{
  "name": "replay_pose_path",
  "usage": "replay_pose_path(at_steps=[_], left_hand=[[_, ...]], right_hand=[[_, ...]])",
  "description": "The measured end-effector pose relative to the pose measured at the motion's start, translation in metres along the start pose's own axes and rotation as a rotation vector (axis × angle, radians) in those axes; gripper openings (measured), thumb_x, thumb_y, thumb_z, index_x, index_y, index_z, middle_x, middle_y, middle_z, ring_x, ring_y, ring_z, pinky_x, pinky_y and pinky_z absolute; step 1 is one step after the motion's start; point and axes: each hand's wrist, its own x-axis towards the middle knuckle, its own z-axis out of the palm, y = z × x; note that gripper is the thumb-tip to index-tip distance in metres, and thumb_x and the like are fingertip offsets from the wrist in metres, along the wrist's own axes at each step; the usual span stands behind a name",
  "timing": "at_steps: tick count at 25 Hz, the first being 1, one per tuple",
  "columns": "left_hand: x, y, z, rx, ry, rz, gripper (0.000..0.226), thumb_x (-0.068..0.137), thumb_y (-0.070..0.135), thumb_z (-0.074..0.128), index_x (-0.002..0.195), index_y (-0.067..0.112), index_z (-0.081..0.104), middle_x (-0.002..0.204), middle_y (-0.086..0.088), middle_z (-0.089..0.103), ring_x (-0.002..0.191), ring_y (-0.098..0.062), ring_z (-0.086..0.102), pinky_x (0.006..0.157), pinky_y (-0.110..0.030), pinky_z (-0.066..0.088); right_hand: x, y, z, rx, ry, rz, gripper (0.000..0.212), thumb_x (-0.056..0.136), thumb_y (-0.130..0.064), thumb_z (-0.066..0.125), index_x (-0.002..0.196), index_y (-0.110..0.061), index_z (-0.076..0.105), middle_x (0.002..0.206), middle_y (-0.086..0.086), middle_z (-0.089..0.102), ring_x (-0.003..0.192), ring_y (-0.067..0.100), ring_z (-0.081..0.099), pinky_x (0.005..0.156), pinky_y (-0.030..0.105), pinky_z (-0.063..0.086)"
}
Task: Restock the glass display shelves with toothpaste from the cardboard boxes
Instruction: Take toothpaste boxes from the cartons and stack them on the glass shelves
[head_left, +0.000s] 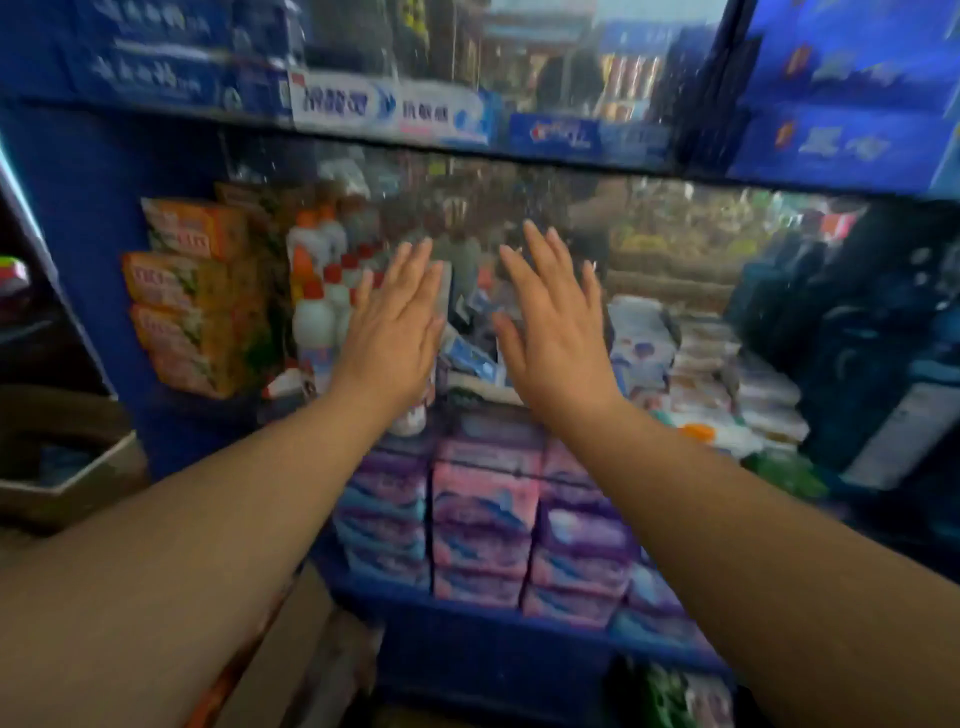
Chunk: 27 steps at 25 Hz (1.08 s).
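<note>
Left hand (395, 335) and right hand (556, 340) are raised side by side, a gap between them, fingers straight, palms toward the glass display, holding nothing. Toothpaste boxes (389, 110) lie on the upper shelf (571, 155), above both hands. Pink-purple packs (485, 519) are stacked below the wrists.

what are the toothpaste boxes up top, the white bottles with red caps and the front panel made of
Toothpaste boxes: printed card, glossy, by the sharp edges and sheen. White bottles: likely plastic, opaque and smooth. Front panel: glass or clear plastic, judging by reflections and specks; blur leaves it open.
</note>
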Motion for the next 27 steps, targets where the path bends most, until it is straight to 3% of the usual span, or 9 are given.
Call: replay_pose_path(at_steps=[2,6,9,11,14,18,27], left_hand=[[-0.054,0.018,0.038,0.000,-0.108,-0.035,0.058,0.095,0.031,0.024,0.145,0.003,0.033,0.155,-0.012,0.024,0.144,-0.027,0.021,0.115,-0.046,0.010],[-0.188,0.061,0.119,-0.028,-0.475,-0.134,0.062,0.091,0.034,0.023,0.137,-0.002,0.045,0.150,-0.017,0.034,0.139,-0.035,0.032,0.110,-0.056,0.023],[-0.279,0.085,0.166,-0.072,-0.666,-0.206,0.061,0.090,0.034,0.029,0.131,-0.004,0.051,0.145,-0.020,0.042,0.133,-0.038,0.041,0.102,-0.059,0.034],[-0.330,0.096,0.194,-0.086,-0.781,-0.293,0.061,0.093,0.038,0.031,0.138,-0.002,0.044,0.150,-0.018,0.034,0.140,-0.034,0.032,0.109,-0.053,0.032],[-0.414,0.106,0.247,-0.100,-1.037,-0.515,0.061,0.100,0.039,0.034,0.150,0.008,0.020,0.159,-0.009,0.011,0.147,-0.023,0.008,0.119,-0.037,0.015],[-0.498,0.122,0.310,-0.119,-1.293,-0.787,0.067,0.099,0.044,0.037,0.152,0.013,0.011,0.160,-0.007,0.010,0.146,-0.021,0.013,0.115,-0.031,0.018],[-0.636,0.134,0.433,-0.188,-1.492,-1.071,0.083,0.085,0.045,0.064,0.148,0.011,0.024,0.148,-0.013,0.038,0.134,-0.029,0.039,0.105,-0.033,0.034]], right_hand=[[-0.062,0.019,0.016,0.023,-0.094,0.029,0.054,0.094,-0.025,0.050,0.145,-0.012,0.038,0.157,0.009,0.025,0.146,0.027,0.020,0.115,0.053,0.014],[-0.217,0.052,0.065,0.063,-0.369,0.233,0.055,0.091,-0.027,0.049,0.143,-0.010,0.042,0.155,0.012,0.031,0.143,0.030,0.029,0.110,0.058,0.022],[-0.319,0.066,0.096,0.109,-0.611,0.377,0.060,0.092,-0.025,0.057,0.146,-0.012,0.037,0.156,0.011,0.027,0.145,0.028,0.025,0.113,0.054,0.022],[-0.375,0.072,0.114,0.124,-0.777,0.447,0.063,0.095,-0.026,0.054,0.151,-0.016,0.026,0.160,0.007,0.017,0.148,0.023,0.016,0.116,0.047,0.017],[-0.465,0.077,0.155,0.149,-1.014,0.541,0.071,0.095,-0.017,0.053,0.154,-0.020,0.014,0.162,0.001,0.007,0.149,0.018,0.008,0.118,0.040,0.012],[-0.572,0.069,0.205,0.221,-1.220,0.623,0.065,0.100,-0.021,0.044,0.154,-0.021,0.008,0.162,-0.003,0.002,0.149,0.016,0.004,0.121,0.039,0.010],[-0.717,0.054,0.291,0.317,-1.380,0.763,0.067,0.099,-0.027,0.045,0.155,-0.022,0.008,0.162,-0.003,0.004,0.149,0.015,0.001,0.120,0.040,0.008]])
